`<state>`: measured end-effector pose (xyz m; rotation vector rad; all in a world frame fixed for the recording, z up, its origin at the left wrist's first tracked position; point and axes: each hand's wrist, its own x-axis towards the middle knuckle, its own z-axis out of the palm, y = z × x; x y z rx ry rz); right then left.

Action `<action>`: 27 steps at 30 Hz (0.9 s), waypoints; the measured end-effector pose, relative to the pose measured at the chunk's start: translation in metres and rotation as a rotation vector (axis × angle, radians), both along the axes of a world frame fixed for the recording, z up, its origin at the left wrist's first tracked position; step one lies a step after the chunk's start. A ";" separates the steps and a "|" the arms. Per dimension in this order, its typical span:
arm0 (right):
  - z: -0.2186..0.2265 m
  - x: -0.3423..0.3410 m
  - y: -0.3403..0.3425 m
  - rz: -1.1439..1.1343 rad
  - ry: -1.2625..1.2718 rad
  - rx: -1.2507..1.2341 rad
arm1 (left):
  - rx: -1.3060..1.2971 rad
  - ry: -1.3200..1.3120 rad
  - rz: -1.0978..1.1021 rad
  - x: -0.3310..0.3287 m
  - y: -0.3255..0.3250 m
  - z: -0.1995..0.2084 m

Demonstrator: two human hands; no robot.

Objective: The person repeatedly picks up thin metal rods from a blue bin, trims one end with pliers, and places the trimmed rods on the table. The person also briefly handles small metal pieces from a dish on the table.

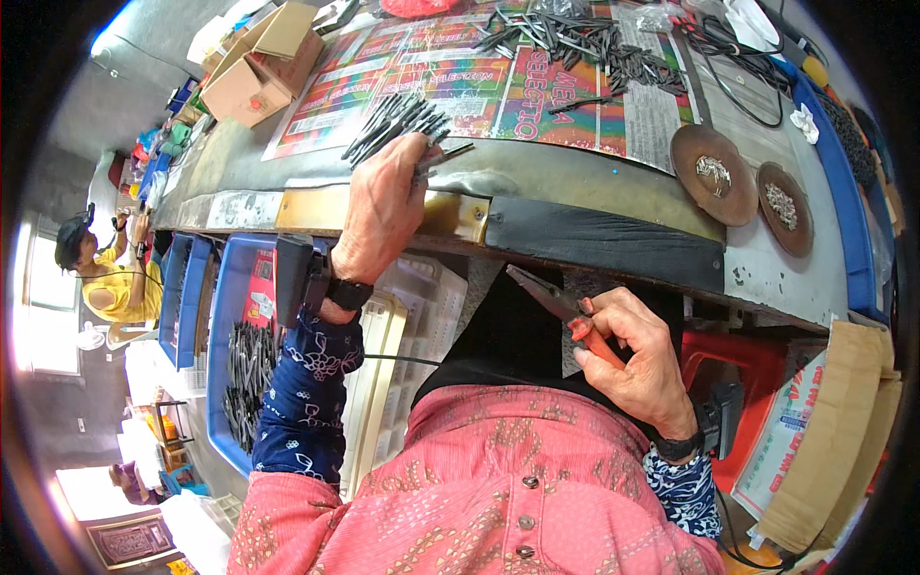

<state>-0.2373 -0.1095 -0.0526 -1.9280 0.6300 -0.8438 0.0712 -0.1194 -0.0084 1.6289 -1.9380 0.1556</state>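
My left hand (383, 203) is closed round a bundle of thin black rods (391, 126) above the near edge of the workbench. Their ends fan out past my fingers, and one rod juts to the right. Lower down, over my lap, my right hand (634, 362) grips a pair of pliers (548, 299) by its orange-red handles. The pliers' metal jaws point up and left, with nothing visible between them. A loose pile of similar black pieces (642, 72) lies on colourful printed sheets (460, 81) at the far side of the bench.
Two brown dishes (704, 209) with small metal pieces sit at the bench's right. A blue bin (222, 326) of black rods stands below left. A cardboard box (259, 81) is at the far left, black cables (728, 48) at the far right. Another person (115, 273) in yellow is at left.
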 end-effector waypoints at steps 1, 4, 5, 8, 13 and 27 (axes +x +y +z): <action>-0.001 0.000 0.000 -0.003 -0.003 -0.005 | -0.005 -0.014 -0.014 0.001 -0.004 -0.001; -0.002 0.000 -0.002 -0.007 -0.005 -0.013 | 0.019 -0.102 0.060 0.002 -0.009 -0.006; -0.002 0.000 -0.002 -0.006 -0.001 -0.010 | 0.014 -0.136 0.070 0.003 -0.011 -0.007; -0.003 0.000 -0.003 -0.010 -0.010 -0.008 | 0.026 -0.166 0.097 0.004 -0.015 -0.010; -0.002 0.001 -0.003 -0.015 0.009 -0.002 | 0.021 -0.220 0.107 0.009 -0.022 -0.014; 0.015 0.005 0.009 -0.221 0.005 -0.408 | -0.019 0.300 0.073 -0.044 0.035 0.010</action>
